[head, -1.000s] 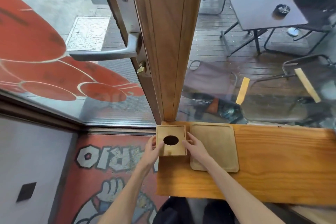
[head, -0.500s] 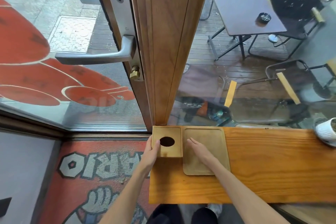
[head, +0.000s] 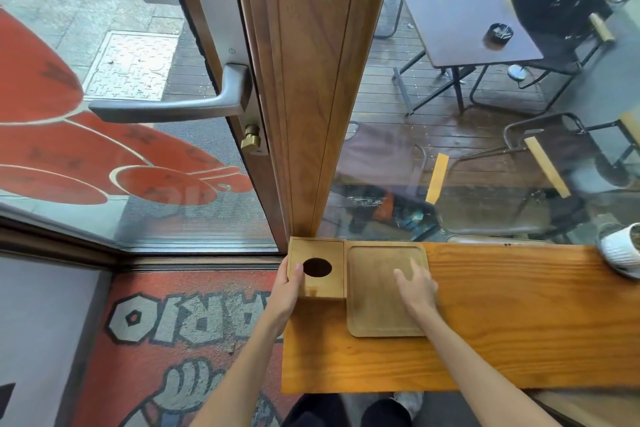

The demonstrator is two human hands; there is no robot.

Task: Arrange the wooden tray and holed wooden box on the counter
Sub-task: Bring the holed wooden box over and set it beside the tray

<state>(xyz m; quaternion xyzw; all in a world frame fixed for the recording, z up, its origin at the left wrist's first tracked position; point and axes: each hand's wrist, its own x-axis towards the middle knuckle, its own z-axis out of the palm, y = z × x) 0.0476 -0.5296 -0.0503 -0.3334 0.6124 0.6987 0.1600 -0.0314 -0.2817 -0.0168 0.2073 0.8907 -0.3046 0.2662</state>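
The holed wooden box (head: 317, 269) sits in the far-left corner of the tabletop (head: 519, 322), against the wooden post. The wooden tray (head: 377, 291) lies just beside it at 3 o'clock, edges apparently touching, its long axis running from 12 to 6. The left hand (head: 285, 289) cups the box's left side, thumb on top. The right hand (head: 417, 289) lies open and flat on the tray, gripping nothing, so it is the nearer 1 for any nudge of the tray.

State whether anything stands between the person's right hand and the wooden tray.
Nothing visible does. The right hand lies open over the wooden tray, while the left hand holds the holed wooden box beside it.
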